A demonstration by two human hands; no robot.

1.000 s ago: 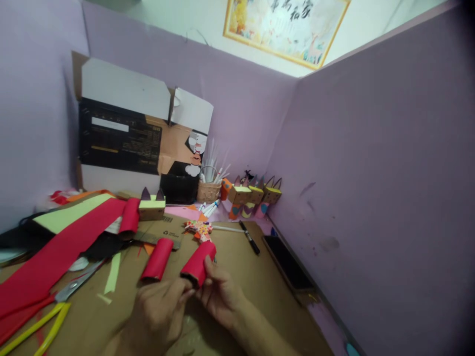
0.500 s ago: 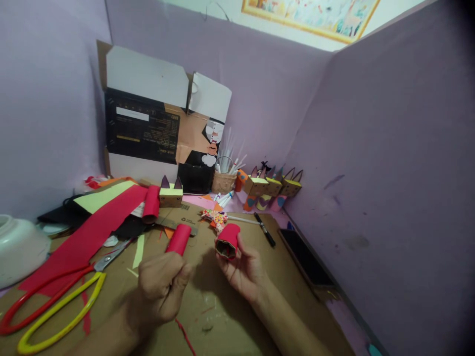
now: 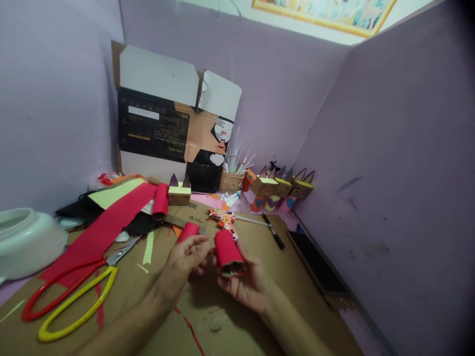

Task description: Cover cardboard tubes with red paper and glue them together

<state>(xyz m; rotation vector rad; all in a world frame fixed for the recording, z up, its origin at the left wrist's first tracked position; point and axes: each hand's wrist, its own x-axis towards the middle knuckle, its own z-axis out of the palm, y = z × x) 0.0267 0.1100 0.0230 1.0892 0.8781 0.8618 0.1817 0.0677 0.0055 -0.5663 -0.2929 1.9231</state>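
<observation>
A short cardboard tube (image 3: 227, 249) wrapped in red paper is held in my right hand (image 3: 248, 284), its ragged open end facing me. My left hand (image 3: 187, 259) is just left of that tube, fingers loosely bent and apart, with nothing visible in them. Partly hidden behind my left hand, a second red tube (image 3: 190, 230) lies on the cardboard sheet (image 3: 230, 326). Another red tube (image 3: 161, 200) stands farther back, beside a small cardboard box with pointed ears (image 3: 179, 192). Behind the held tube lies a glue gun (image 3: 222, 217) with a colourful pattern.
Large scissors (image 3: 111, 262) with red and yellow handles lie at left, near a red paper strip (image 3: 107, 222) and a white pot (image 3: 29, 242). A black marker (image 3: 273, 231) and a dark phone (image 3: 315, 262) lie at right. Several eared box figures (image 3: 284, 188) stand at the back.
My left hand has opened from a fist and moved right, close to the held tube. My right hand has tilted that tube so more of its side shows. The view has shifted slightly.
</observation>
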